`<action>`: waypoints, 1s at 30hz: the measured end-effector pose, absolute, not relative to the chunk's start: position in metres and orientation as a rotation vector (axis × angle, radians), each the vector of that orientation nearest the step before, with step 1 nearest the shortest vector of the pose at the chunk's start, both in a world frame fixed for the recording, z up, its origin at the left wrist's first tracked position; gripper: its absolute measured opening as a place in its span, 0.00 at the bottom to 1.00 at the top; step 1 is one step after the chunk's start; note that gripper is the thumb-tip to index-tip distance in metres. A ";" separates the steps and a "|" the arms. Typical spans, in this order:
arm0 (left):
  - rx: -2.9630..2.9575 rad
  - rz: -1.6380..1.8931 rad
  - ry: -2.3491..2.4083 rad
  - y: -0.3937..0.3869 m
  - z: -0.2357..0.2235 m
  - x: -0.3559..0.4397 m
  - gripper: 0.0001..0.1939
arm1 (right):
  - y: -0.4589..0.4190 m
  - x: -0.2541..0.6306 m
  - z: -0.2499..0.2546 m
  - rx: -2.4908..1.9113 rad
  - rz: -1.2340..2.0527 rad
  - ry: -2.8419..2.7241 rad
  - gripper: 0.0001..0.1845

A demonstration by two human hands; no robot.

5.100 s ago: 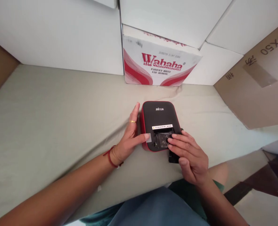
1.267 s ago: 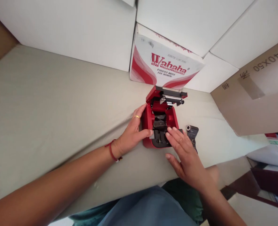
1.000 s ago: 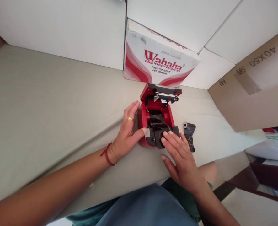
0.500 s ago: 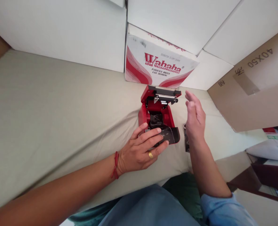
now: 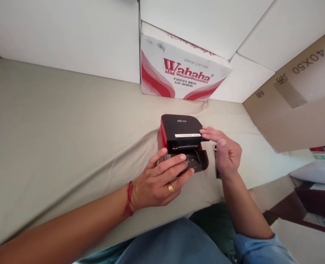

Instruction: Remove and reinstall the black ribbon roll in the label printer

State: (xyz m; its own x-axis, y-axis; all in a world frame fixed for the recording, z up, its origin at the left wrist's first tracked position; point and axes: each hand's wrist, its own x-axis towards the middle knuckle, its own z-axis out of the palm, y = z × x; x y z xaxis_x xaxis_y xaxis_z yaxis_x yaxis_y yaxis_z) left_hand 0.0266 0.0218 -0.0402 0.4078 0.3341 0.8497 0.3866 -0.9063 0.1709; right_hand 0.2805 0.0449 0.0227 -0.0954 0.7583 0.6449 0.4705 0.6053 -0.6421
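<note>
A small printer [image 5: 180,128], red-bodied with a black lid, stands on the cloth-covered surface in front of me. Its lid is tilted partly down, leaving a gap above the black front flap. My left hand [image 5: 162,179] lies with fingers spread over a dark, glossy sheet [image 5: 193,162] at that flap, holding it down. The fingers of my right hand [image 5: 227,150] are stretched out against the lid's right front edge. Beneath the lid, the inside is mostly hidden. A dark object with a ring-like end [image 5: 218,167] is partly covered by my right hand and wrist.
A Wahaha water carton [image 5: 186,69] stands behind the printer against white panels [image 5: 69,36]. At the right leans a brown cardboard box [image 5: 300,88]. A wrinkled pale cloth [image 5: 82,128] covers the surface. Dark shelving [image 5: 313,205] is at the lower right.
The printer's lid has swung down from standing raised, covering most of the inside. My right hand has moved left and down onto the lid's edge; my left hand stays at the flap.
</note>
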 end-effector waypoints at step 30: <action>-2.829 -2.052 -1.265 0.060 -0.063 0.005 0.36 | -0.015 0.261 0.021 -1.104 0.174 -1.896 0.22</action>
State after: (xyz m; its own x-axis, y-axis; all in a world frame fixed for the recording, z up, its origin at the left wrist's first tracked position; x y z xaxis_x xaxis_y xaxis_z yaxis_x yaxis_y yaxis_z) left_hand 0.0048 0.0597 -0.0625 0.2265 0.7767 0.5878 0.1759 -0.6261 0.7596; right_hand 0.2606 -0.0150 0.0208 -0.1890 0.7507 0.6330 0.6228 0.5901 -0.5137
